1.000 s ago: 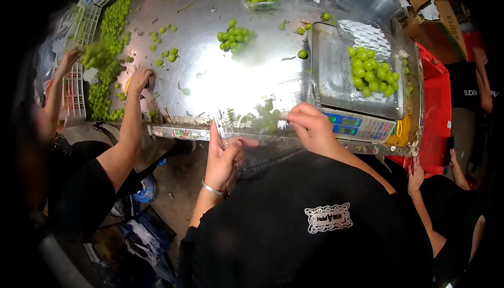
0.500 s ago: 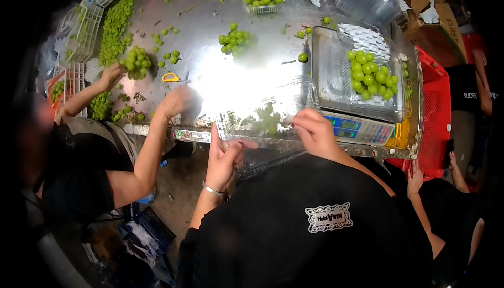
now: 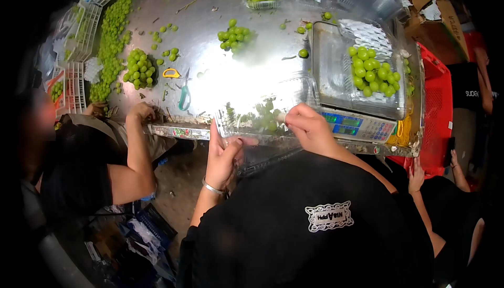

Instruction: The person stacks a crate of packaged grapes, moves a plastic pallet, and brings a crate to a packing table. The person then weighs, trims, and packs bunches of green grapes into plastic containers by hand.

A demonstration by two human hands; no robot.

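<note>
A clear plastic box (image 3: 242, 143) sits at the table's front edge, tilted towards me, with green grapes (image 3: 266, 116) and white foam netting inside. My left hand (image 3: 222, 163) grips its left side, thumb in front and fingers behind. At the box's right side my right hand (image 3: 311, 126) is closed in a pinch. A small pale bit shows at those fingertips, too small to name. Glare hides the box's far part. Right of my right hand stands a weighing scale (image 3: 331, 86), bearing a plastic box with a bunch of grapes (image 3: 373, 72) and foam netting.
On the metal table (image 3: 194, 28) lie a grape bunch (image 3: 234, 37), another bunch (image 3: 139, 69), and scissors (image 3: 184, 96) with yellow and green handles. A filled box (image 3: 262, 4) stands at the back. A co-worker's hand (image 3: 140, 112) rests at the left edge. A red crate (image 3: 436, 114) stands right.
The co-worker on the left has set a grape bunch down and drawn both hands back to the table edge, uncovering the scissors. My right hand has shifted slightly left and up; my left hand hardly moved.
</note>
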